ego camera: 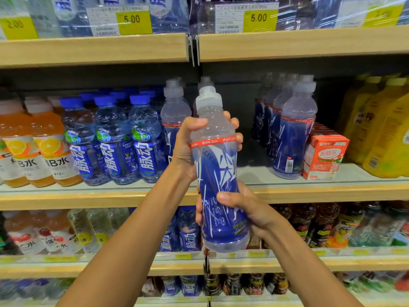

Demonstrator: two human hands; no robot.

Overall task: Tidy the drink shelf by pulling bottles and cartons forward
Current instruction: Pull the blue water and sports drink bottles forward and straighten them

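The person's left forearm (124, 251) and right forearm (309, 262) rise bare from the bottom of the view and meet on one sports drink bottle (218, 173), held in the air in front of the middle shelf (88, 196). The left hand (186, 149) clasps the bottle's upper body at a thin red band, thumb laid across the near side, fingers curled round the far side and showing at its right edge. The right hand (250, 209) grips lower down, thumb pressed flat on the blue label, fingertips wrapping behind and peeking out on the left.

The bottle is clear, smooth plastic, waisted in the middle, with a translucent domed sports cap and a glossy blue wrap streaked in white. It stands nearly upright, its base tipped slightly toward the camera, clear of the shelf board.

Behind the grip, the shelf shows a bare patch. Just left of the upper hand stands a matching bottle (174, 111); to the right, a row of the same bottles (294, 138) runs back from the edge. Beside that row sits a stack of red-and-white cartons (325, 156), then yellow bottles (380, 129). Farther left are blue-capped water bottles (115, 138) and orange drinks (44, 147). Above the grip, yellow price tags (132, 18) front the upper shelf.
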